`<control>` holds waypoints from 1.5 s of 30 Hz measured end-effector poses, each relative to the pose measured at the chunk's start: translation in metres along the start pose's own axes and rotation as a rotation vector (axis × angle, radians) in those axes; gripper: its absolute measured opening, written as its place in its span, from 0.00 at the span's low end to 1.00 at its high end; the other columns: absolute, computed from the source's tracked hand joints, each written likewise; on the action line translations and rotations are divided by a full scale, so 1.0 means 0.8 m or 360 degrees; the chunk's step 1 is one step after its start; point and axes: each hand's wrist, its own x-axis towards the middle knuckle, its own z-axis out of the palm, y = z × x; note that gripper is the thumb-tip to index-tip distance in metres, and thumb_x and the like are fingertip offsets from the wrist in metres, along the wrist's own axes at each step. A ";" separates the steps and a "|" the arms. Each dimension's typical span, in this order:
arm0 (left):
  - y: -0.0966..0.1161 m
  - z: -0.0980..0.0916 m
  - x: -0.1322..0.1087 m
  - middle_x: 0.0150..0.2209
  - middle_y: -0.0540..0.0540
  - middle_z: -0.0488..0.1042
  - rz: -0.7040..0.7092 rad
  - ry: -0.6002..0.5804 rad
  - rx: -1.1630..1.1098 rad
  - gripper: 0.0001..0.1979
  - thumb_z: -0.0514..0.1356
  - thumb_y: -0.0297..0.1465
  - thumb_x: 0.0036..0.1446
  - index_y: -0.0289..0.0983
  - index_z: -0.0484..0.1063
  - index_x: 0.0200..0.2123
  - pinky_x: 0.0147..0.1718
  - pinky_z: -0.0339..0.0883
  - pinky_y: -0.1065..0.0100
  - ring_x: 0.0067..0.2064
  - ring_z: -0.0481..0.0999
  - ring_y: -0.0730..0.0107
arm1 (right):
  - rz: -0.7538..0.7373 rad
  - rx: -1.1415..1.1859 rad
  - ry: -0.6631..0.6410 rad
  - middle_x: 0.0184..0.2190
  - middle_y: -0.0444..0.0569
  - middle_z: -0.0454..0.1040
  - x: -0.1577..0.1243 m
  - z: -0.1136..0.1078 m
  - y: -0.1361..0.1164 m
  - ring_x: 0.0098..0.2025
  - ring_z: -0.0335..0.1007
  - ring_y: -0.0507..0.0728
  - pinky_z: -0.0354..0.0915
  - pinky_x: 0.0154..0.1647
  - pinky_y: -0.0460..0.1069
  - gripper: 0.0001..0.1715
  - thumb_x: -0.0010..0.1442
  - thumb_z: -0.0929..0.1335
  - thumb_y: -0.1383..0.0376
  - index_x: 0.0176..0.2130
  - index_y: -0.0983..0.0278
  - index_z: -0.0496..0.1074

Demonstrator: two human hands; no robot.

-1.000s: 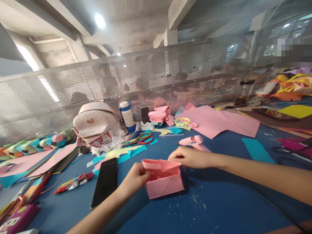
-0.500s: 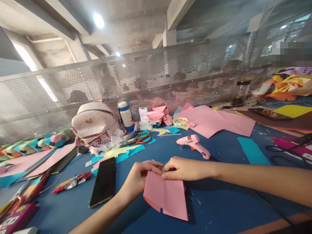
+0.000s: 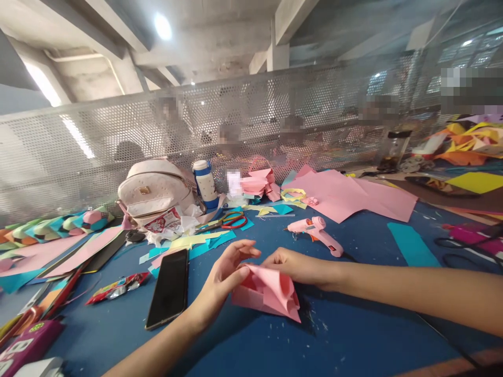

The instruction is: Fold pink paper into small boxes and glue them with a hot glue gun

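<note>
A folded piece of pink paper [image 3: 271, 293] is held just above the blue table, its upper layer curled and its folds gaping toward me. My right hand [image 3: 288, 264] grips it from the far side with fingers closed; the paper hides some fingertips. At the left, my left hand [image 3: 231, 269] has its thumb against the paper's upper edge while its fingers are raised and apart. Beyond my right hand lies a pink glue gun [image 3: 316, 233]. A black phone [image 3: 168, 288] rests left of my left forearm.
Scissors [image 3: 223, 222] lie among paper scraps, before a pale backpack [image 3: 155, 188] and a bottle [image 3: 205, 186]. Large pink sheets [image 3: 353, 193] cover the back right. A red snack wrapper [image 3: 118, 288] is at left. A perforated metal screen [image 3: 251, 115] stands behind, with people beyond it.
The pink paper has tipped from a flat face to a curled, gaping shape. My left fingers have lifted away from it, and my right hand has shifted behind it.
</note>
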 end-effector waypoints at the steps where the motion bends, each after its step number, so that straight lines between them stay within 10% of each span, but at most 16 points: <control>1: 0.001 -0.004 -0.001 0.53 0.43 0.70 0.0048 -0.0050 0.0015 0.29 0.64 0.44 0.56 0.43 0.65 0.59 0.51 0.64 0.65 0.56 0.68 0.58 | -0.0007 0.0063 0.0057 0.20 0.39 0.59 0.000 0.001 0.000 0.23 0.46 0.47 0.44 0.24 0.45 0.20 0.57 0.67 0.55 0.23 0.66 0.64; 22: -0.020 -0.018 -0.006 0.37 0.45 0.77 -0.0264 -0.0009 0.0130 0.30 0.65 0.52 0.51 0.33 0.76 0.48 0.33 0.63 0.73 0.34 0.71 0.68 | -0.0198 0.0249 0.0172 0.35 0.44 0.70 0.017 -0.020 0.002 0.33 0.63 0.51 0.60 0.33 0.46 0.28 0.52 0.75 0.51 0.48 0.63 0.73; 35: -0.017 -0.015 -0.008 0.44 0.44 0.76 -0.0319 -0.0004 0.0181 0.22 0.52 0.47 0.66 0.36 0.77 0.45 0.43 0.65 0.71 0.42 0.73 0.66 | -0.1153 -0.1088 -0.0048 0.36 0.47 0.64 -0.001 -0.026 -0.010 0.37 0.62 0.52 0.60 0.39 0.48 0.19 0.69 0.63 0.55 0.41 0.61 0.80; 41: -0.019 -0.015 -0.005 0.46 0.43 0.77 -0.0460 0.0109 0.0002 0.23 0.50 0.47 0.66 0.40 0.68 0.56 0.43 0.70 0.64 0.44 0.78 0.61 | -0.1392 -0.1572 0.0409 0.32 0.49 0.68 -0.003 -0.016 0.015 0.33 0.60 0.53 0.56 0.34 0.49 0.25 0.72 0.57 0.58 0.32 0.64 0.76; 45: -0.010 -0.026 -0.004 0.61 0.42 0.65 -0.0075 0.0277 0.0337 0.22 0.52 0.46 0.66 0.42 0.65 0.58 0.57 0.60 0.60 0.61 0.65 0.56 | -0.1657 -0.2086 0.0710 0.29 0.47 0.70 -0.013 -0.019 0.028 0.31 0.57 0.54 0.52 0.33 0.50 0.16 0.69 0.61 0.69 0.32 0.64 0.73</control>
